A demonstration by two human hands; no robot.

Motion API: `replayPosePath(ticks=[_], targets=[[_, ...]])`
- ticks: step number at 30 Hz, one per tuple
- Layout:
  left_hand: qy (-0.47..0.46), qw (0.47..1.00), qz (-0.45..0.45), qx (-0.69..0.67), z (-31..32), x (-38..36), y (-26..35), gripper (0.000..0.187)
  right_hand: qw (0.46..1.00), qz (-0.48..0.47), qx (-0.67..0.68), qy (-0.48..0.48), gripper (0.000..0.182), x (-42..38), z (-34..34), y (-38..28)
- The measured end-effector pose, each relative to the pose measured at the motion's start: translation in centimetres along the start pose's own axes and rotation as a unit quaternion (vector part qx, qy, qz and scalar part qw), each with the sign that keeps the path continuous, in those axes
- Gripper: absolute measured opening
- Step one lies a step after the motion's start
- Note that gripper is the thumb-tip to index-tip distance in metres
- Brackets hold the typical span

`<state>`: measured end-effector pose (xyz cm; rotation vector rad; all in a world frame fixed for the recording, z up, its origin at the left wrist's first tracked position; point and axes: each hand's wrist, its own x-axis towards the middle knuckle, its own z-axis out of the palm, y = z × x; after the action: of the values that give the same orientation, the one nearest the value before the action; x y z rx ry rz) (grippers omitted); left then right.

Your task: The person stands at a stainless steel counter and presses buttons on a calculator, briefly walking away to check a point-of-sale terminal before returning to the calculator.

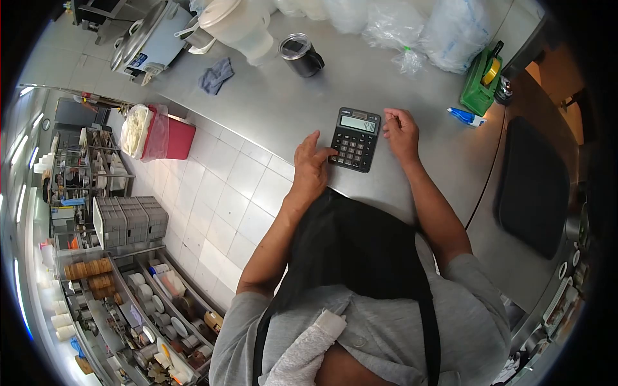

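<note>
A black desk calculator lies on the steel table, with digits on its display. My left hand is at its lower left side; the thumb reaches onto the keys while the other fingers point forward, apart from the thumb, beside the calculator. It grips nothing that I can see. On the other side, my right hand rests on the table close to the calculator's right edge, its fingers loosely bent and apart, with nothing in them.
A lidded tumbler, a grey cloth and plastic bags are on the table. A green tape dispenser and a blue-white correction item sit right. A red bin, grey crates and shelves of dishes stand left.
</note>
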<state>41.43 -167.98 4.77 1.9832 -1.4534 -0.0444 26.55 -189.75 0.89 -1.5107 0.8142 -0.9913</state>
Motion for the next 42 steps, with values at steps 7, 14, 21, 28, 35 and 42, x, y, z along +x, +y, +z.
replayPosePath(ticks=[7, 14, 21, 28, 35, 42], targets=[[-0.064, 0.997, -0.003, 0.053, 0.4, 0.6, 2.4, 0.042, 1.0, 0.001, -0.001, -0.002, 0.014, 0.0, 0.0, 0.1], [-0.049, 0.998, 0.012, 0.037, 1.1, 2.9, 4.3, 0.04, 1.0, -0.009, 0.004, -0.002, 0.014, 0.0, -0.1, 0.2], [-0.03, 0.999, 0.009, 0.0, 0.2, 2.6, 3.6, 0.035, 1.0, -0.011, 0.003, 0.0, 0.014, 0.0, 0.0, 0.1], [0.052, 0.996, -0.054, -0.038, -0.4, 0.1, 0.1, 0.03, 1.0, -0.007, 0.007, 0.003, 0.014, -0.2, -0.1, -0.2], [0.023, 0.999, -0.04, -0.012, -1.0, -1.2, 0.9, 0.028, 1.0, -0.005, 0.001, -0.002, 0.014, -0.1, -0.1, -0.1], [-0.031, 0.997, -0.032, 0.068, -0.6, -1.3, 1.7, 0.034, 1.0, -0.015, -0.01, -0.001, 0.014, 0.0, -0.1, 0.1]])
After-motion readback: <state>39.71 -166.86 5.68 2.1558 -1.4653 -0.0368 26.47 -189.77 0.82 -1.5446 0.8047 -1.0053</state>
